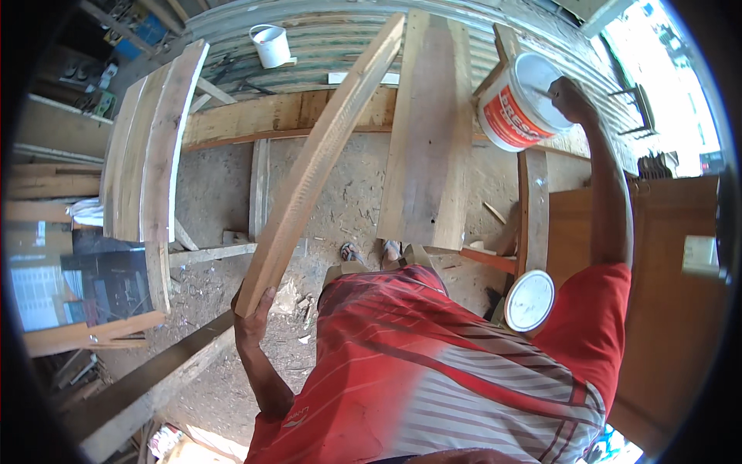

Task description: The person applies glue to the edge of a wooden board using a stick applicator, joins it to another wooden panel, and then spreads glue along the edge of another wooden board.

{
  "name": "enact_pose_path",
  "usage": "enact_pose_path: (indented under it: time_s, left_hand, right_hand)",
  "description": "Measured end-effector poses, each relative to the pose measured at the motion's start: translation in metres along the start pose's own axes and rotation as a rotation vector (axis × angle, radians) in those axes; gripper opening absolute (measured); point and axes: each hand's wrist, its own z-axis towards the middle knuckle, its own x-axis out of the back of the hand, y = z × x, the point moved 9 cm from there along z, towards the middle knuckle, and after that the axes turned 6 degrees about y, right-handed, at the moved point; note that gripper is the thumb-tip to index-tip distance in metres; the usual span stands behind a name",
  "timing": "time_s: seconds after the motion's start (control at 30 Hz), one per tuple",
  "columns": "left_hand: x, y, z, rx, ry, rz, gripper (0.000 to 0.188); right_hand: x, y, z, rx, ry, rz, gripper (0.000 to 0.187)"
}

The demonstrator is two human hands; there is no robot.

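Two hands are working apart: the left hand (251, 309) is clamping the low end of a long plank (321, 158) leaning toward the wall, steadying it, while the right hand (570, 99) is reaching into a raised white bucket (516, 108), seemingly gripping something inside.

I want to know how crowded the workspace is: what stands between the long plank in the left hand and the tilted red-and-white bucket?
In the head view, a wide upright wooden board stands between the long pale wooden plank and the red-and-white plastic bucket.
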Motion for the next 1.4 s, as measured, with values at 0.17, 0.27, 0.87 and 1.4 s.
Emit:
enact_pose_path:
  time_s: [0.17,0.27,0.87,1.4]
  left_hand:
    - [-0.008,0.019,-0.015,0.047,0.056,0.006,0.035]
    - [-0.012,0.011,-0.023,0.126,0.065,0.007,0.035]
    - [-0.015,0.0,-0.028,0.224,0.068,-0.012,0.044]
    - [-0.006,0.016,0.001,-0.134,-0.085,0.04,0.036]
  right_hand:
    - [-0.066,-0.009,0.047,0.079,-0.242,-0.327,0.014]
    - [-0.089,-0.013,0.054,0.231,-0.206,-0.395,0.017]
    - [0.044,-0.035,-0.015,0.03,-0.394,0.281,0.03]
    - [0.055,-0.168,-0.16,0.04,0.066,1.056,0.03]
